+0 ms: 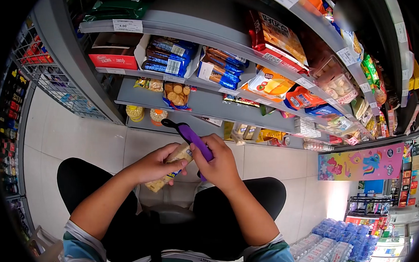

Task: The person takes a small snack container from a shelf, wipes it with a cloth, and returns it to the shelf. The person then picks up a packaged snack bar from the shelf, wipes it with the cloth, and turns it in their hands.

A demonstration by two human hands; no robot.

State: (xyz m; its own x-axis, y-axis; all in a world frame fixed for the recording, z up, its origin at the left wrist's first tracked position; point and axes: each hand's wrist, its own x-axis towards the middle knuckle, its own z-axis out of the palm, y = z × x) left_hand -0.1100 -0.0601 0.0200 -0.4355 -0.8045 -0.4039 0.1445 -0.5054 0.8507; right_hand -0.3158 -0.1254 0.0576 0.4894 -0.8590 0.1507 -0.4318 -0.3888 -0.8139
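In the head view my left hand (154, 163) is closed around a pale yellow snack packet (156, 183) with blue print, held tilted above my lap. My right hand (219, 164) grips a long, flat purple tool (195, 140) that has a black loop at its far end; its exact kind cannot be made out. The fingers of my right hand also come close to the packet's upper part, and the tool crosses near its top end. Part of the packet is hidden behind my fingers.
Grey shelves (156, 93) of packaged snacks stand before me, with jars (135, 113) and packets on the lowest level. A wire rack (62, 74) is at the left. Bottled water packs (324, 251) are stacked at the lower right, beyond a colourful poster board (361, 161).
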